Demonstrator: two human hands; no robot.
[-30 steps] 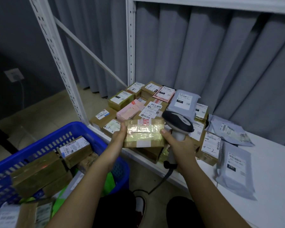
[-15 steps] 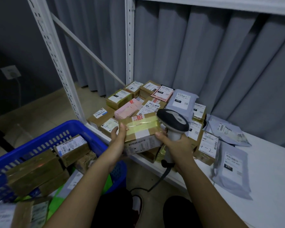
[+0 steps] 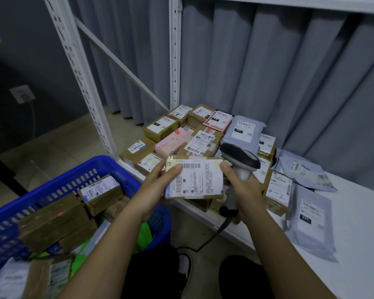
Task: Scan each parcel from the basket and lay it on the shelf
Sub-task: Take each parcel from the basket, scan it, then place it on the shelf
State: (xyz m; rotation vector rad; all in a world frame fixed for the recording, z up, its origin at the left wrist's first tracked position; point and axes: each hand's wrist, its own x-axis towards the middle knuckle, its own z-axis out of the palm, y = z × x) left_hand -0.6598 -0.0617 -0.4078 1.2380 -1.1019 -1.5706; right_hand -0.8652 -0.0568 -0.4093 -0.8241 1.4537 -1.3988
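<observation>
**Two hands, one parcel, one scanner at the shelf**

A person's left hand [image 3: 154, 186] grips a small cardboard parcel [image 3: 194, 179] by its left edge, thumb lying over the white shipping label that faces up. The right hand [image 3: 241, 187] does two things at once: its fingers curl round the pale handle of a barcode scanner [image 3: 240, 157], while the thumb presses the parcel's right edge. The parcel is held in the air just in front of the shelf [image 3: 354, 212], between the two hands. The scanner's dark head sits above and to the right of the parcel, and a black cable [image 3: 216, 236] trails down from its handle.

Behind the hands, roughly a dozen boxes lie packed together on the shelf's left end; one is pink [image 3: 173, 141], and one brown box [image 3: 279, 190] has "4-2" handwritten on its label. About four grey mailer bags lie there too, one on the pile [image 3: 243, 130] and the rest to the right.

At lower left, a blue plastic basket [image 3: 78, 171] holds at least four brown boxes and something green.

The shelf is white, with perforated white uprights [image 3: 175, 50]. Grey curtains [image 3: 268, 72] hang behind it, and a wall socket [image 3: 22, 94] sits on the dark wall at left.
</observation>
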